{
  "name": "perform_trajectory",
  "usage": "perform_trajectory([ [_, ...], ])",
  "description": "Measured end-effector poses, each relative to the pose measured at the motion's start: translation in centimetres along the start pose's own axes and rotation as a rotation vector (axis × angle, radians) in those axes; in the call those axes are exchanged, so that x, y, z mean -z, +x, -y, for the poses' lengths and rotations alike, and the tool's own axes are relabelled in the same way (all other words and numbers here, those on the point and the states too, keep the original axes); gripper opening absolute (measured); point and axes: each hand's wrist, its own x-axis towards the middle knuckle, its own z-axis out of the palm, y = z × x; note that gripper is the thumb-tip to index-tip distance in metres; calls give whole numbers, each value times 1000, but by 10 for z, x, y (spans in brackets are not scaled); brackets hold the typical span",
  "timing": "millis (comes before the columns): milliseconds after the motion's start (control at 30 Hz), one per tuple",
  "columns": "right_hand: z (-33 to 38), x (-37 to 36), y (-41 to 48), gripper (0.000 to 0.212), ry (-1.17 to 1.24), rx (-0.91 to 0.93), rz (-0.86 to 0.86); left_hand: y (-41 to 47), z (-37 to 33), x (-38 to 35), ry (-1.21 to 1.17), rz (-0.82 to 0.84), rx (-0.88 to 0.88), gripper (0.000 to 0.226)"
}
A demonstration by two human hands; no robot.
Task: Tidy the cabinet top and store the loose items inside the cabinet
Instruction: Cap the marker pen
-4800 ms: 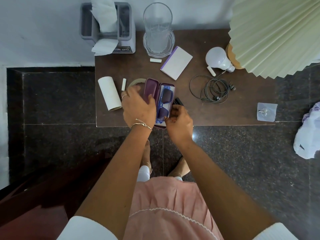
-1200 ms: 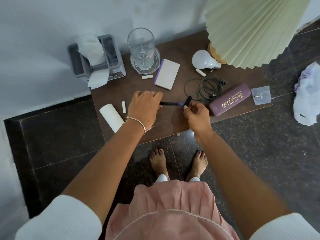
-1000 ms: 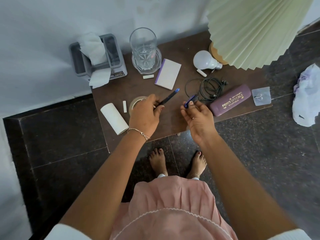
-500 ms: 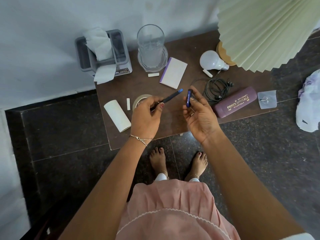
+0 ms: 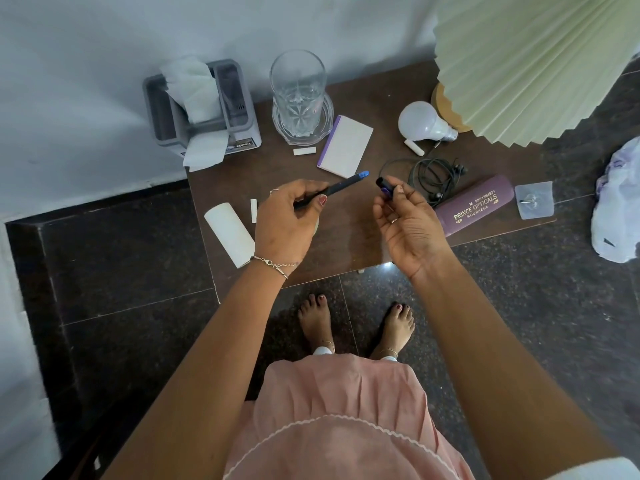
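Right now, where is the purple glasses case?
Head view: the purple glasses case lies on the brown cabinet top, right side, between coiled black earphones and a clear adhesive hook.

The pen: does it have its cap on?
No, the right hand holds the cap apart from the pen in the left hand.

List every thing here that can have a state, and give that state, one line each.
pen: uncapped, held by the left hand
cap: off the pen, pinched by the right hand
spectacle case: shut, lying flat
glass: upright, looks empty
notepad: closed
bulb: loose, on its side, unlit
earphones: loosely coiled
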Motion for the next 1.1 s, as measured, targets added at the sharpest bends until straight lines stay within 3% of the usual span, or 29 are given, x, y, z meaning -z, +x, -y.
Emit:
perform_trajectory([
  [300, 1, -2, 11, 8, -133, 61, -102, 2, 2, -4, 70, 41, -38, 21],
  [600, 0, -3, 15, 10, -302, 136, -102, 7, 1, -8, 161, 71, -45, 21],
  [1100, -5, -26, 11, 12, -271, 223, -192, 8, -16, -20, 102, 73, 61, 15],
])
